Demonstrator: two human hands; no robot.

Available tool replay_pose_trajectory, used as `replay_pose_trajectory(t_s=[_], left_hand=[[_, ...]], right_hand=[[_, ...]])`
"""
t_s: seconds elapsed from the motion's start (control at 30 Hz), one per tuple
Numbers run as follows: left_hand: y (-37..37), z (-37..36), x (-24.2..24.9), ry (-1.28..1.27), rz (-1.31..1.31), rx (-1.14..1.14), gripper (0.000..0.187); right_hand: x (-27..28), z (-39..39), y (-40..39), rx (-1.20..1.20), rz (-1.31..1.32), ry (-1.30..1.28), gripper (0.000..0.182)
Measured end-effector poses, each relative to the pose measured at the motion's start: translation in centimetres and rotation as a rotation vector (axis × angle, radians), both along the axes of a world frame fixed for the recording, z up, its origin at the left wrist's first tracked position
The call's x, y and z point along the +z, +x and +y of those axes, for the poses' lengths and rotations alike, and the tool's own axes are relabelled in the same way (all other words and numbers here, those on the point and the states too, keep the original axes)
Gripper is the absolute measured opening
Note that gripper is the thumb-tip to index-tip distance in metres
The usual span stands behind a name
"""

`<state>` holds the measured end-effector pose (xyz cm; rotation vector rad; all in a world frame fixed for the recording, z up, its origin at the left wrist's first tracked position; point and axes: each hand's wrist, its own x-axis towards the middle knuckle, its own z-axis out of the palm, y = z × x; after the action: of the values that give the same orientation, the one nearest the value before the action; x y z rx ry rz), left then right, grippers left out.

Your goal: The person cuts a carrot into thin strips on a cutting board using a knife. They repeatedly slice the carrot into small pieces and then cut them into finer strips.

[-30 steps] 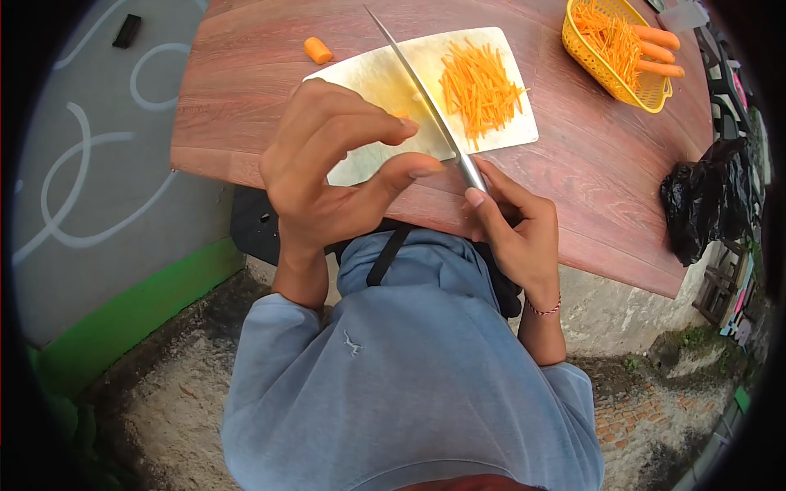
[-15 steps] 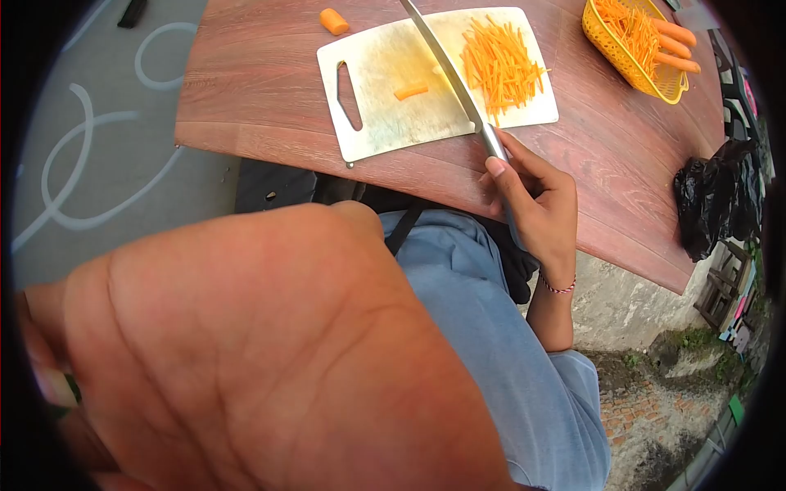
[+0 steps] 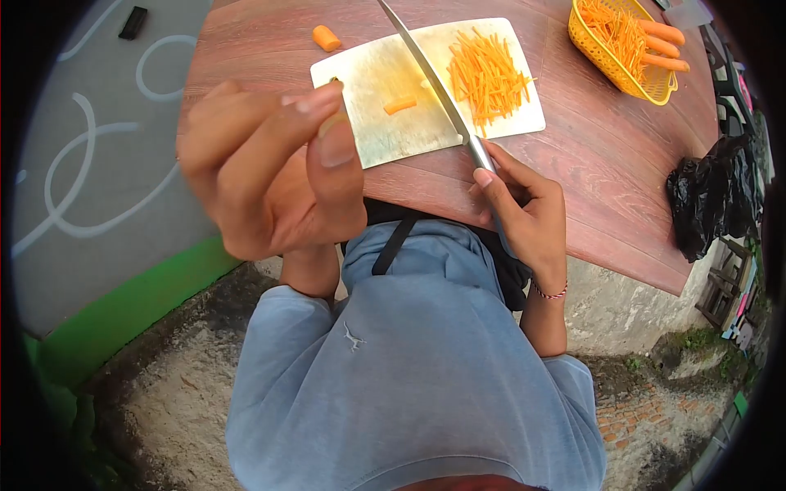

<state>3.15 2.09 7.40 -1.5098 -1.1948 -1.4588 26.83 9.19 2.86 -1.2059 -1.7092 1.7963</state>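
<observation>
My right hand (image 3: 524, 213) grips the handle of a long knife (image 3: 426, 69), whose blade lies slanted across the white cutting board (image 3: 364, 78). A pile of thin carrot strips (image 3: 487, 74) lies on the board to the right of the blade. One small carrot piece (image 3: 400, 105) lies to its left. My left hand (image 3: 270, 176) is raised off the table, close to the camera, thumb pressed against the fingertips with nothing visible between them. It covers the board's near left corner.
A carrot chunk (image 3: 326, 38) lies on the wooden table (image 3: 614, 164) behind the board. A yellow basket (image 3: 585, 37) at the far right holds carrot strips and whole carrots (image 3: 665, 49). A black plastic bag (image 3: 712, 196) hangs by the table's right edge.
My left hand rose from the board right up to the camera, then dropped back partway and pinched shut. The small carrot piece it covered now lies exposed. The knife hand barely moved.
</observation>
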Motion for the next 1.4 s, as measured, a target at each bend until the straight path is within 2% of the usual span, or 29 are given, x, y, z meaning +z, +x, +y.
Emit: replay_pose_trajectory(t_s=[0.03, 0.1, 0.13, 0.2, 0.3, 0.6, 0.73, 0.83, 0.9, 1.03, 1.2, 1.4], left_hand=[[0.5, -0.5, -1.1, -0.216, -0.062, 0.04, 0.016], [0.2, -1.0, -4.5, -0.483, -0.18, 0.046, 0.007], [-0.2, -1.2, -5.9, -0.481, -0.18, 0.044, 0.007], [-0.9, -1.6, -7.8, -0.796, -0.284, -0.022, 0.008], [-0.8, -1.4, -9.0, -0.871, -0.182, 0.078, 0.015], [-0.6, -0.4, -8.1, -0.862, -0.287, 0.056, 0.016], [-1.2, 0.6, -8.0, -0.842, -0.282, 0.049, 0.014], [-1.2, 1.3, -8.1, -0.803, -0.235, 0.104, 0.015], [-1.0, 1.3, -7.8, -0.841, -0.158, 0.208, 0.015], [-0.3, 1.4, -8.1, -0.821, -0.2, 0.217, 0.014], [-0.1, 1.4, -8.1, -0.798, -0.228, 0.099, 0.022], [-0.7, 1.6, -8.5, -0.817, -0.165, 0.077, 0.019]], right_hand=[[-0.1, 0.0, 0.0, -0.003, 0.001, 0.002, 0.042], [-0.2, 0.0, 0.0, -0.009, 0.019, -0.003, 0.042], [-0.2, 0.0, 0.1, -0.012, 0.019, -0.002, 0.042], [-0.1, 0.0, 0.1, 0.013, -0.011, 0.029, 0.041], [0.1, -0.1, 0.0, 0.013, -0.026, 0.04, 0.041], [0.9, 0.1, -0.1, 0.049, -0.09, 0.149, 0.04], [1.1, 0.3, 0.4, 0.075, -0.151, 0.148, 0.038], [0.9, 0.2, 1.0, 0.083, -0.155, 0.24, 0.037], [1.8, 0.0, 1.0, 0.064, -0.159, 0.152, 0.036], [2.5, 0.3, 1.2, 0.085, -0.174, 0.146, 0.036], [3.0, 0.4, 1.1, 0.093, -0.184, 0.106, 0.035], [2.8, 0.0, 0.7, 0.075, -0.164, 0.07, 0.035]])
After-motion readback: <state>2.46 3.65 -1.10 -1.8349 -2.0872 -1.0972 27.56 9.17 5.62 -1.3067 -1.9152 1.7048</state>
